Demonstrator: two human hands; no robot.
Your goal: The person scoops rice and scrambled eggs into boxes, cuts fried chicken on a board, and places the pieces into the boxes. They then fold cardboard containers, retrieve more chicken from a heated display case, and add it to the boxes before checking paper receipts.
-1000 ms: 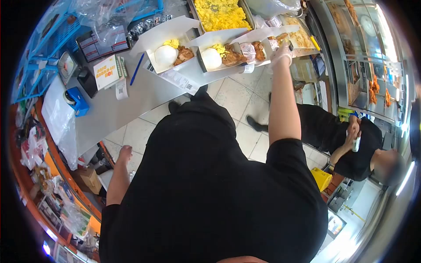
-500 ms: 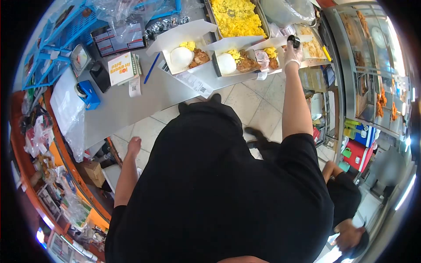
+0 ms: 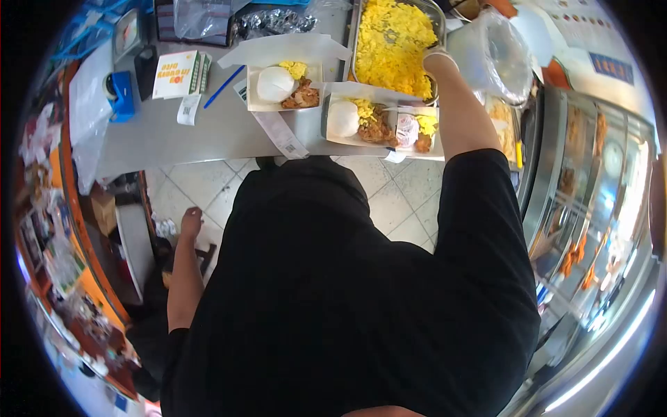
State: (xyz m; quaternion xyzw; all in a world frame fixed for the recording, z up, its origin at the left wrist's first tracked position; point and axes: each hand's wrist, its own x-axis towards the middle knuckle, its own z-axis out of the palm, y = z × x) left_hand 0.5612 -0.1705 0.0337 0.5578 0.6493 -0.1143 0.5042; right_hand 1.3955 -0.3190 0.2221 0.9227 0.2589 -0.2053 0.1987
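My right hand (image 3: 438, 62), in a clear glove, reaches over the right rim of a metal tray of yellow scrambled egg (image 3: 389, 48). Its fingers are hidden by the back of the hand and wrist, so I cannot see what they hold. Just below the tray stands an open white box (image 3: 379, 142) with a ball of white rice (image 3: 343, 119), fried chicken (image 3: 375, 131), egg and a small wrapped item (image 3: 407, 131). To its left, another open box (image 3: 285, 105) holds rice, egg and chicken. My bare left hand (image 3: 192, 222) hangs beside my body, fingers curled with nothing visible in them.
On the metal counter (image 3: 139, 146) lie a blue pen (image 3: 224, 87), a printed receipt (image 3: 278, 134), stacked small boxes (image 3: 177, 74) and a blue tape dispenser (image 3: 120, 97). A bag-lined tub (image 3: 493, 59) stands right of the egg tray. A glass display case (image 3: 590, 187) is at far right.
My right hand has moved from beside the boxes to the egg tray; the dark-ended thing in it no longer shows. My view has shifted. The co-worker at lower right is out of sight.
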